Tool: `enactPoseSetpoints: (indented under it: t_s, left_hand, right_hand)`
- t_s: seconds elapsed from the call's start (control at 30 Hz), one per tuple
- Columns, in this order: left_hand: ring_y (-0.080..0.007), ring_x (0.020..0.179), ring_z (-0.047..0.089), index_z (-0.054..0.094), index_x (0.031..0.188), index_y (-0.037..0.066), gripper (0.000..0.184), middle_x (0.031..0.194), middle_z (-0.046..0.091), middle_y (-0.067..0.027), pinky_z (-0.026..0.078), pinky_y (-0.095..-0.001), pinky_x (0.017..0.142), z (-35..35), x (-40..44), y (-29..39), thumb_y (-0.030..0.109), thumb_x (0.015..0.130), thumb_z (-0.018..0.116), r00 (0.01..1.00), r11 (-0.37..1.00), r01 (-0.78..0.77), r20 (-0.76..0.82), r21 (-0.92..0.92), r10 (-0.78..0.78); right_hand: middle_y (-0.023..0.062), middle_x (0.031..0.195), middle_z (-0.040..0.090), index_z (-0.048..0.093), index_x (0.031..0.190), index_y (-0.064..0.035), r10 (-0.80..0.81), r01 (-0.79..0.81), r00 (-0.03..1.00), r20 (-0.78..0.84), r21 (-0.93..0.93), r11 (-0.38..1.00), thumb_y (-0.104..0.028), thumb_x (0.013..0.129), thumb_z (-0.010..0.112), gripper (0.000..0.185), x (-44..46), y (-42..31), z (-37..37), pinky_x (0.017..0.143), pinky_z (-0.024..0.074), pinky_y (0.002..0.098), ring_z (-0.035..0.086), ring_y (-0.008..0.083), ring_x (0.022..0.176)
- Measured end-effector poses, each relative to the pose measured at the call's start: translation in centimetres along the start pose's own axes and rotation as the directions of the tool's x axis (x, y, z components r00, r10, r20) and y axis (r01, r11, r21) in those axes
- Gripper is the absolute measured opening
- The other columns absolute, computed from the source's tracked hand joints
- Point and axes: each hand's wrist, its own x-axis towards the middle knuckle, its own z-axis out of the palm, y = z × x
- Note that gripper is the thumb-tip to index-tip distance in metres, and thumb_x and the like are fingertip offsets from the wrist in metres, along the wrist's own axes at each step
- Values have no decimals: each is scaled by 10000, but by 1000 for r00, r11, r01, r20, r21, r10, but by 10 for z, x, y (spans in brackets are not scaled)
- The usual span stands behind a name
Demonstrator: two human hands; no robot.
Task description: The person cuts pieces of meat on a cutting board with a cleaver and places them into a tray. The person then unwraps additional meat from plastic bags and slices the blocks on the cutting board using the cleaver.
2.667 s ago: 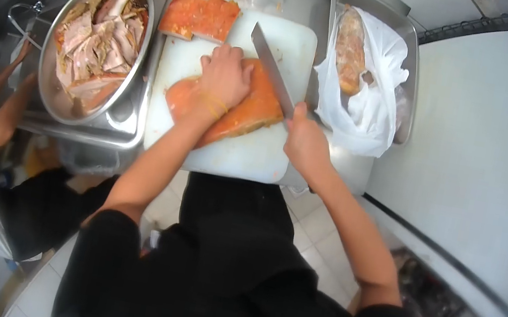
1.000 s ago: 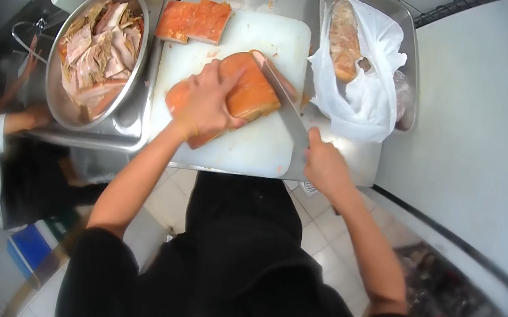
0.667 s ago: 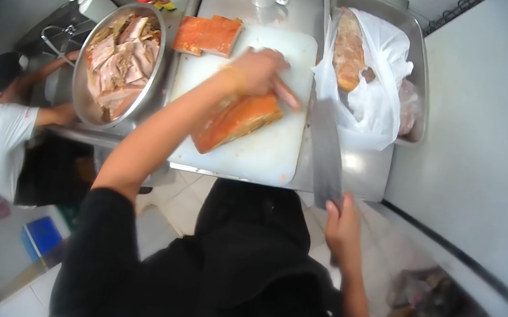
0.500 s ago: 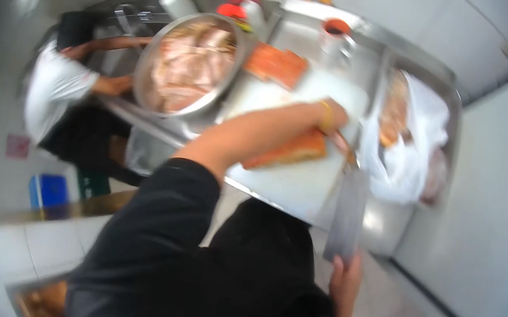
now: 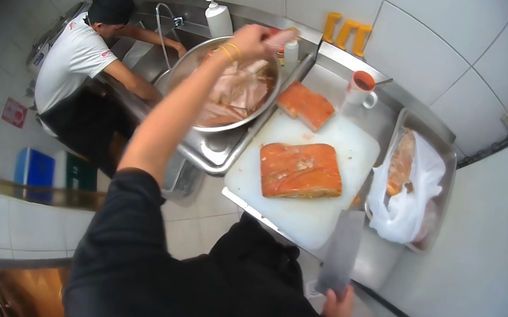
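Observation:
My left hand (image 5: 251, 41), with a yellow band at the wrist, is raised over the far rim of a large metal bowl (image 5: 174, 76). Its fingers are closed on a pinkish slice of meat (image 5: 281, 38). Pale slices (image 5: 238, 92) fill the bowl. Low at the right, my right hand (image 5: 340, 303) grips a cleaver (image 5: 342, 249), its broad blade pointing away from me beside the board's near right corner. On the white cutting board (image 5: 247, 188) lies an orange-brown slab of meat (image 5: 301, 170), and a smaller slab (image 5: 306, 105) rests at the far edge.
An orange-and-white mug (image 5: 355, 95) stands behind the board. To the right, a metal tray (image 5: 446, 185) holds meat and a white plastic bag (image 5: 399, 211). A co-worker (image 5: 79, 53) reaches into the sink at left, near a pump bottle (image 5: 217, 18). Yellow hooks (image 5: 347, 34) are on the wall.
My left hand has gone from beside the cleaver, across the board to the left, up over the bowl, carrying a slice of meat. My right hand still holds the cleaver. The view has shifted.

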Motion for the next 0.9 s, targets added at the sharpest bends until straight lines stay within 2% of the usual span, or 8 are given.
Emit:
enactPoseSetpoints:
  t_s: [0.2, 0.27, 0.37, 0.43, 0.57, 0.73, 0.8, 0.9]
  left_hand:
    - [-319, 891, 629, 703, 950, 135, 229, 977, 656, -139, 498, -372, 778, 3, 18, -104, 214, 740, 660, 991, 943, -107, 111, 314, 76]
    - [-317, 965, 603, 687, 1006, 175, 255, 1134, 599, -116, 496, -370, 804, 18, 13, -102, 146, 759, 633, 903, 710, -420, 177, 565, 392]
    - [-342, 1050, 553, 638, 1072, 130, 319, 1204, 548, -110, 455, -394, 897, 31, -10, -43, 49, 770, 575, 830, 822, -549, -20, 151, 558]
    - [-352, 1059, 546, 602, 1106, 67, 352, 1165, 558, -145, 435, -397, 923, 72, -62, 0, 8, 760, 569, 871, 867, -411, 159, -283, 465]
    - [-363, 1028, 564, 566, 1098, 3, 332, 1089, 567, -219, 442, -405, 898, 150, -134, 17, -11, 766, 572, 848, 854, -408, 213, -322, 485]
    - [-340, 836, 616, 587, 1021, -19, 308, 898, 632, -180, 485, -399, 760, 178, -172, 11, 70, 736, 661, 939, 913, 127, 345, -387, 15]
    - [-240, 775, 620, 584, 974, -12, 261, 832, 630, -134, 485, -348, 723, 165, -210, 28, 50, 737, 673, 807, 807, 422, 577, -414, -127]
    - [-169, 752, 594, 577, 954, 4, 241, 824, 615, -90, 469, -300, 701, 186, -266, 36, 4, 732, 671, 787, 616, 464, 615, -637, 44]
  right_hand:
    - [63, 669, 543, 475, 1025, 24, 138, -136, 990, -40, 38, 990, -85, 873, 574, 212, 12, -10, 24, 544, 431, 297, 525, 142, 597]
    - [41, 637, 524, 470, 1032, 16, 100, -102, 994, -32, -81, 991, -98, 880, 575, 216, 12, -33, 33, 500, 420, 290, 512, 134, 549]
    - [9, 562, 462, 459, 1020, -3, 351, -344, 934, -62, 98, 934, -132, 894, 580, 217, -2, -57, 47, 404, 369, 263, 445, 86, 448]
    - [-12, 518, 416, 457, 993, -18, 420, -407, 903, -90, 133, 904, -166, 909, 576, 208, -23, -62, 56, 360, 341, 241, 399, 55, 401]
    - [13, 524, 438, 458, 1026, 2, 496, -494, 868, 12, 122, 861, -178, 913, 570, 241, -41, -71, 61, 368, 349, 264, 412, 92, 392]
    - [133, 552, 505, 450, 1064, 27, 433, -433, 901, 8, -1, 901, -143, 909, 532, 245, 8, -85, 76, 467, 426, 376, 524, 257, 451]
    - [198, 610, 553, 445, 1117, 20, 59, -77, 995, -86, -227, 971, -134, 899, 527, 278, 43, -50, 74, 542, 433, 440, 558, 393, 563]
    - [244, 665, 570, 448, 1125, 6, -61, 6, 994, -91, -513, 858, -136, 889, 540, 291, 81, -65, 50, 576, 414, 487, 540, 464, 652]
